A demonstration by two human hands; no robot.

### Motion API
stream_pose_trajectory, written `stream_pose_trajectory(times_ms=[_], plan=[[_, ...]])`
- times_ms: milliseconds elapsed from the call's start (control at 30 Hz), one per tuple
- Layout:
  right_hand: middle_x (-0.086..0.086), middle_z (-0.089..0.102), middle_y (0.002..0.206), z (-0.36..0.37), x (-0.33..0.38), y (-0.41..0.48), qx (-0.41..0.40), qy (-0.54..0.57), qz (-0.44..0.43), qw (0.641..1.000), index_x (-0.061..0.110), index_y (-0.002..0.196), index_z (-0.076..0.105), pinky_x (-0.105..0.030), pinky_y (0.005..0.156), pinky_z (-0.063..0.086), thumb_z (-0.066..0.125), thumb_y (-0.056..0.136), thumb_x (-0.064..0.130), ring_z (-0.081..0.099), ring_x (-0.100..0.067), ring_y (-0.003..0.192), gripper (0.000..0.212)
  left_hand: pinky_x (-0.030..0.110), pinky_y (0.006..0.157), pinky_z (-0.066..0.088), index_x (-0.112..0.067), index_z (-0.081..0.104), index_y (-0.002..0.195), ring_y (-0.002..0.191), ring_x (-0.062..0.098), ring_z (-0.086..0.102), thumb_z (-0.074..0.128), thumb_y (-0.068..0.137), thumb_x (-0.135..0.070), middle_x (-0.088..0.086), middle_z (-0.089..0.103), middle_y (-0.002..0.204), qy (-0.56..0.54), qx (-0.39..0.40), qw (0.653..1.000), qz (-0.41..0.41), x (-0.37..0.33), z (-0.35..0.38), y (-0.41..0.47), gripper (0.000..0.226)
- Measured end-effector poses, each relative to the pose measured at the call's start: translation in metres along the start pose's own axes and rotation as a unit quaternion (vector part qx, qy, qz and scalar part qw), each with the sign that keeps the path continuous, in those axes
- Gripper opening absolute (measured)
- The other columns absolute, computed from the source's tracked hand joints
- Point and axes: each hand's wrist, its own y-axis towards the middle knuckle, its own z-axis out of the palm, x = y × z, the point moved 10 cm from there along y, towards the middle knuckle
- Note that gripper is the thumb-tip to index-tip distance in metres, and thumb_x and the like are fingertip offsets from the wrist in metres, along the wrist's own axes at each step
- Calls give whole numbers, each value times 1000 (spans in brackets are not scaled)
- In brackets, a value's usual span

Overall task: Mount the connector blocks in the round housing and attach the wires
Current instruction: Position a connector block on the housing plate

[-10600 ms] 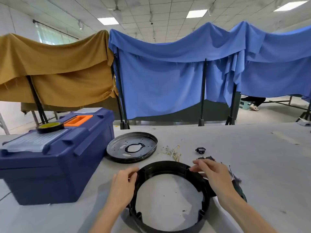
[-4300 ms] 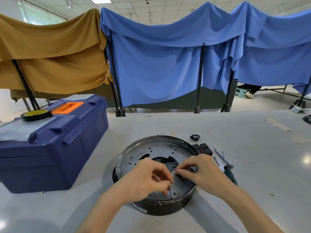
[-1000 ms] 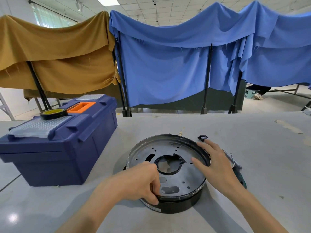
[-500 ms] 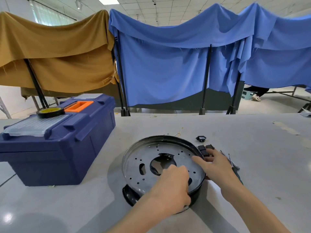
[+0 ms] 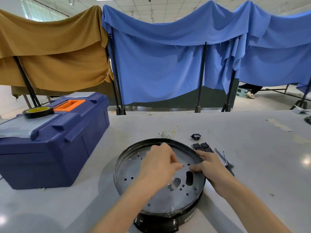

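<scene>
R hand (image 5: 208,167) grips the right rim of the perforated metal plate (image 5: 133,175): thumb lies on the plate's top, fingers wrap over the outer edge. L hand (image 5: 159,163) is over the plate's middle w/ fingers curled. It's motion-blurred, so can't tell whether it holds anything.

The plate sits on top of the round housing (image 5: 158,223) and hides nearly all of it; only a strip of black wall shows at the near edge.

Connector blocks (image 5: 202,147), a small black cluster, lie on the table (image 5: 260,165) just beyond the R fingertips, outside the housing. Beyond them is a small black part (image 5: 195,136), too small to identify. Thin wires (image 5: 169,133) form a faint tangle near the plate's far rim.

Two screwdrivers (image 5: 224,158) lie right of the R hand, handles partly hidden behind the wrist.

At left is a blue toolbox (image 5: 58,145) w/ a tape roll (image 5: 38,112) on its lid. At the back, tan cloth (image 5: 50,56) and blue cloth (image 5: 168,64) hang over stands.
</scene>
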Motion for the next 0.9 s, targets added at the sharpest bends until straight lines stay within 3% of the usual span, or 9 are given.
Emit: stream_pose_trajectory(times_ms=[67, 133, 200, 300, 367, 467, 533, 667, 900], plan=[[-14, 69, 116, -3, -7, 1, -14, 11, 20, 1000, 7, 129, 58, -45, 95, 53, 65, 87, -5, 65, -31, 109, 45, 35, 90, 44, -23, 72, 96, 102, 18, 56, 68, 86, -37, -4, 63, 102, 83, -22, 996, 15, 15, -11, 5, 18], [-14, 63, 123, -5, -13, 2, -32, 12, 23, 999, 10, 138, 50, -46, 98, 50, 67, 86, 1, 62, -30, 112, 55, 34, 92, 33, -26, 66, 115, 116, 20, 44, 66, 87, -42, -3, 52, 121, 135, 32, 990, 11, 33, -1, 8, 33], [-12, 68, 111, -5, -15, 0, -51, 8, 17, 999, 9, 132, 55, -38, 85, 56, 57, 85, -9, 66, -28, 101, 51, 40, 101, 28, -29, 55, 133, 132, 21, 30, 65, 86, -44, -2, 37, 142, 159, 93, 983, 18, 47, 15, 7, 50], [-3, 76, 84, -4, -11, -1, -53, -1, -4, 999, 11, 102, 71, -23, 59, 54, 41, 80, -20, 70, -19, 83, 48, 53, 118, 10, -29, 40, 145, 148, 12, -1, 61, 91, -41, -9, 8, 160, 153, 137, 978, 37, 52, 32, 2, 59], [-1, 77, 81, -1, -5, 0, -35, -7, -18, 999, 14, 93, 73, -24, 60, 55, 40, 80, -21, 71, -19, 83, 50, 56, 117, -3, -26, 39, 146, 148, 10, -11, 54, 96, -39, -9, 2, 162, 160, 145, 975, 45, 50, 33, 0, 54], [-7, 77, 88, 4, 2, 5, 0, -16, -24, 1000, 11, 96, 73, -30, 67, 57, 42, 83, -19, 73, -23, 84, 45, 54, 116, -4, -18, 45, 142, 149, 14, 2, 39, 102, -41, -1, 22, 158, 185, 161, 969, 33, 48, 32, -1, 47], [-12, 76, 92, 5, 3, 11, 12, 6, -18, 1000, 6, 99, 73, -35, 72, 58, 48, 87, -16, 73, -29, 87, 35, 53, 117, -2, -11, 47, 138, 147, 18, 12, 38, 98, -53, 4, 34, 151, 204, 173, 964, 15, 48, 33, -3, 58], [-15, 76, 94, 2, -3, 17, -2, 62, 8, 998, 3, 100, 73, -42, 86, 57, 63, 92, 4, 71, -33, 91, 13, 54, 117, -6, -9, 47, 136, 149, 24, 4, 41, 89, -67, 12, 27, 155, 262, 173, 949, 5, 46, 37, -11, 75], [-11, 77, 91, 4, -8, 5, 6, 24, -11, 1000, 9, 97, 74, -40, 81, 59, 53, 94, -2, 73, -29, 88, 24, 56, 117, -6, -8, 51, 127, 148, 30, 6, 43, 88, -68, 16, 32, 150, 282, 156, 947, -6, 44, 35, -9, 72]])
